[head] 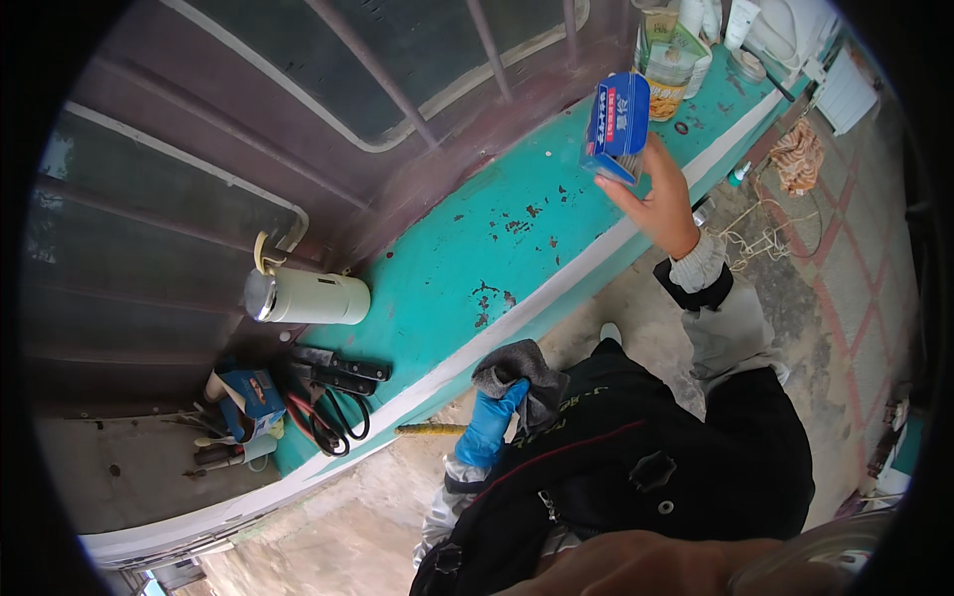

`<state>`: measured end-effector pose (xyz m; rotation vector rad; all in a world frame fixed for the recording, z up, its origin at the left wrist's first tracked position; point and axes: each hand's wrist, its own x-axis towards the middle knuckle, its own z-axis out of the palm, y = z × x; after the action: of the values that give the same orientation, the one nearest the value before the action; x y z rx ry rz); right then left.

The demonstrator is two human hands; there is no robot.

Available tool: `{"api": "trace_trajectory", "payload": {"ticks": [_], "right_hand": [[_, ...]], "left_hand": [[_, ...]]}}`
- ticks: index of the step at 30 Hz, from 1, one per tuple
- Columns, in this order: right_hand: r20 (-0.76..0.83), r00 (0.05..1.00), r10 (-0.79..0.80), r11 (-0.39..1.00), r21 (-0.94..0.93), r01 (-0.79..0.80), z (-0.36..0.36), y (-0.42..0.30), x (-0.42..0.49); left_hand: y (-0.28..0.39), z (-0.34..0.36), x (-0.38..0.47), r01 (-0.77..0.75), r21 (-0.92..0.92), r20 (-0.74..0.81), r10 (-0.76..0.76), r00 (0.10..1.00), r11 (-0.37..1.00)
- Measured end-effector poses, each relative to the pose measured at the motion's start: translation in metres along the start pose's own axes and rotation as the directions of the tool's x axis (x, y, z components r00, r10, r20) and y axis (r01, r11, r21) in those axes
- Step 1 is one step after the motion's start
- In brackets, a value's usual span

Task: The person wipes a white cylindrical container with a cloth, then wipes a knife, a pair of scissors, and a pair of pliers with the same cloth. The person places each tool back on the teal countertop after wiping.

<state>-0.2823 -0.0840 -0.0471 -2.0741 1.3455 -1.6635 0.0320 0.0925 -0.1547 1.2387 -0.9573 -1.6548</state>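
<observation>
My left hand (483, 426), in a blue disposable glove, grips a bunched dark grey cloth (531, 380) in front of my apron (618, 454). Between the bare fingers of my right hand (662, 203) is a small blue box (620, 119) with printed writing. I hold that box tilted above the far right part of a turquoise-painted ledge (447, 253), whose paint is chipped in places. Just behind the box stands a clear jar (665, 78) with a yellow label.
A cream vacuum flask (317, 296) lies on its side against the barred window (253, 141). At the ledge's left end are knives (350, 370), scissors (328, 425) and a blue carton (253, 406). White tubes (740, 24) stand far right; cord (760, 235) and a striped cloth (797, 156) lie below.
</observation>
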Motion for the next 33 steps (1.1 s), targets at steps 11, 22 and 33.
{"api": "trace_trajectory", "payload": {"ticks": [11, 22, 33], "right_hand": [[0.261, 0.965, 0.03, 0.917, 0.378, -0.131, -0.079, 0.047, -0.026], [0.399, 0.881, 0.255, 0.621, 0.631, -0.465, -0.162, 0.136, -0.085], [0.307, 0.905, 0.294, 0.634, 0.647, -0.425, -0.203, 0.162, -0.104]], "left_hand": [[0.126, 0.05, 0.009, -0.162, 0.418, -0.223, 0.274, 0.935, 0.894], [0.169, 0.006, 0.133, 0.08, 0.995, -0.038, 0.512, 0.858, -0.059], [0.173, 0.179, 0.244, -0.04, 0.993, 0.081, 0.411, 0.908, -0.109]]}}
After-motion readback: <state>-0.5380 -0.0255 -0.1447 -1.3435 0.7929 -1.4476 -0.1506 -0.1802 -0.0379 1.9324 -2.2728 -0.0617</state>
